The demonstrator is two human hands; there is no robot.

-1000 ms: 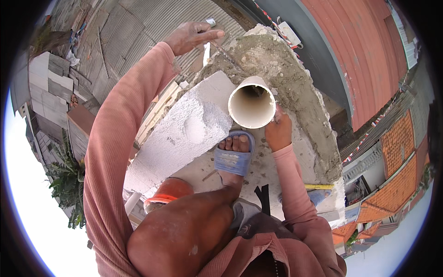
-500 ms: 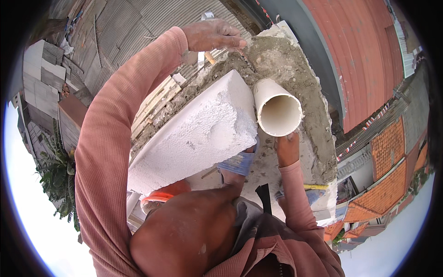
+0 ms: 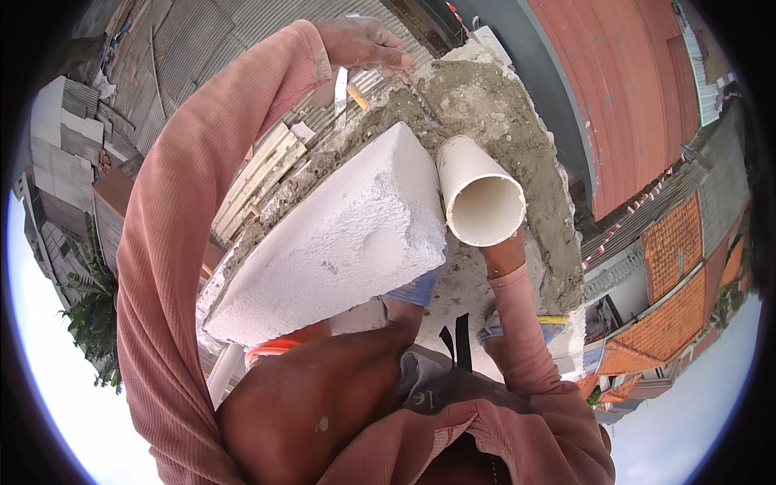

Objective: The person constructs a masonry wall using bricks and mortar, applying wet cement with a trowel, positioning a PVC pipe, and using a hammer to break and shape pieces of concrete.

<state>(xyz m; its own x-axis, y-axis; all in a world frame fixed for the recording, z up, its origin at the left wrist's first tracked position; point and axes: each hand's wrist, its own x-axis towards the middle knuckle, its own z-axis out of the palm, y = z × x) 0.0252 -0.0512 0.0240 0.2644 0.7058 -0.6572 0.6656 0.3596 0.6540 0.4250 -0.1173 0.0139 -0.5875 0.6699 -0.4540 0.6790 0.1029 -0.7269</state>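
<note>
Shifted since earlier: white block [image 3: 339, 242] nearer, pipe [image 3: 478, 194] beside it; my right hand [image 3: 503, 252] grips pipe from below; left hand [image 3: 364, 42] pinches trowel [image 3: 420, 95] on mortar-topped wall [image 3: 517, 137]; rooftops below.

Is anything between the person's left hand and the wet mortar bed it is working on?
Nothing visible blocks it. The left hand already reaches the mortar bed with a thin tool. The white block and the pipe, gripped from below by the right hand, lie nearer the camera.
</note>
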